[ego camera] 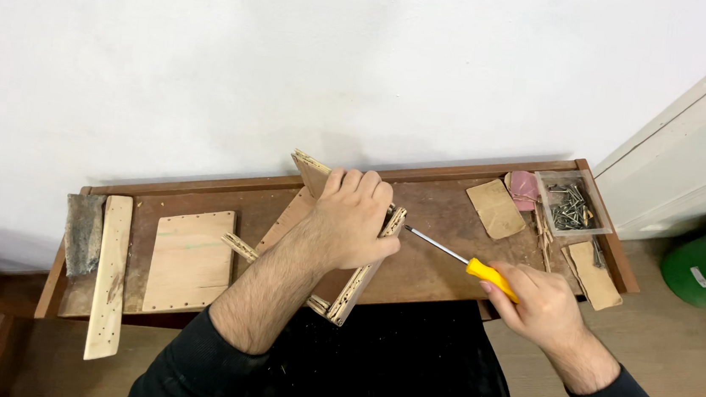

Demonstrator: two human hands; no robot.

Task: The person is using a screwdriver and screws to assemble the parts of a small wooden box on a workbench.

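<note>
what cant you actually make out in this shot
Head view, the only one:
- Screwdriver tip and any screw it meets: hidden behind the left hand and the edge of the wooden frame.
- The frame's inside and far corner: covered by the left hand and forearm.
- Contents of the clear box: small metal fasteners, too small to tell the type.
- Screwdriver handle end: wrapped by the right hand.

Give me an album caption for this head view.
Left hand steadies small plywood box frame; right hand drives yellow-handled screwdriver into it.

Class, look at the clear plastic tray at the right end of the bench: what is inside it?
The tray holds a loose heap of metal screws or nails; which, too small to tell. Its floor beneath them is hidden.
</note>
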